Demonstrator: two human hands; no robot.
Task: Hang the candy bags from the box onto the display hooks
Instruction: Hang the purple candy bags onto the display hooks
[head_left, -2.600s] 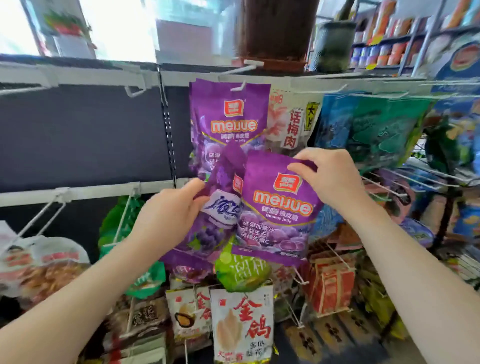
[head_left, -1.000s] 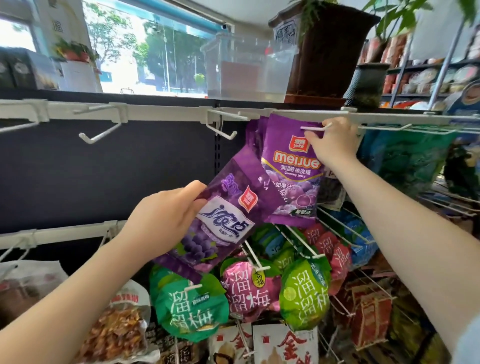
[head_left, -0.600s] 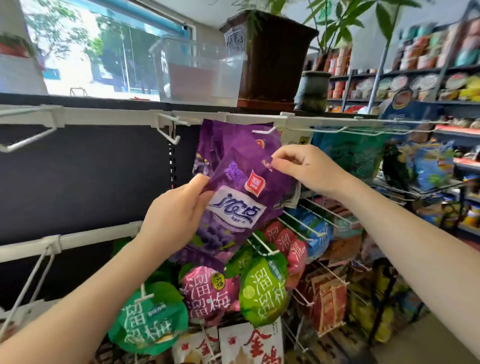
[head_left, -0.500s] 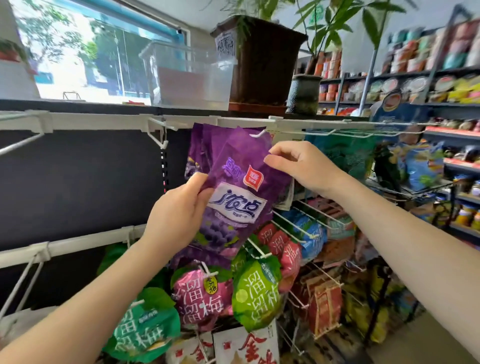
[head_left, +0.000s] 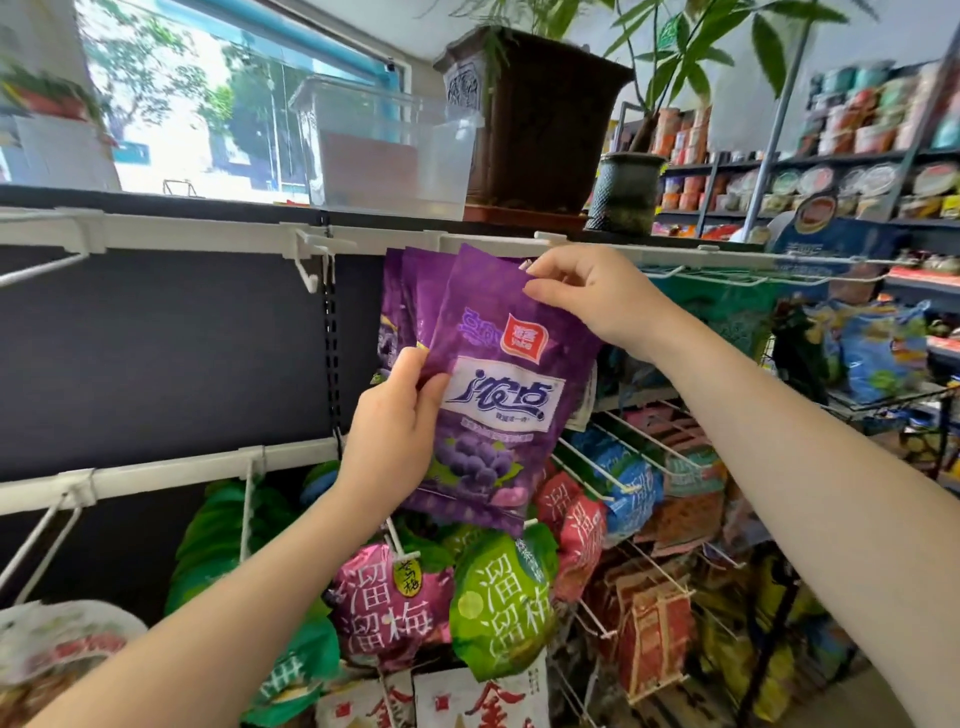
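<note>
A purple candy bag (head_left: 498, 384) with a white label and grape picture is held up in front of the top rail (head_left: 208, 236). My left hand (head_left: 397, 431) grips its left edge at mid-height. My right hand (head_left: 592, 299) pinches its top right corner, right by the white tip of a display hook (head_left: 524, 264). Behind it hang other purple bags (head_left: 402, 296) on the same hook. The box is out of view.
Bare white hooks (head_left: 309, 267) jut from the top rail to the left. Green and pink plum bags (head_left: 498, 608) hang below. Wire hooks with blue and orange packs (head_left: 636, 486) stick out at right. A clear tub (head_left: 387, 150) and plant pot (head_left: 540, 124) stand on top.
My right hand hung the first purple bag on the top hook, let it go and took the top corner of the bag in my left hand. Both hands have raised that bag to the hook.
</note>
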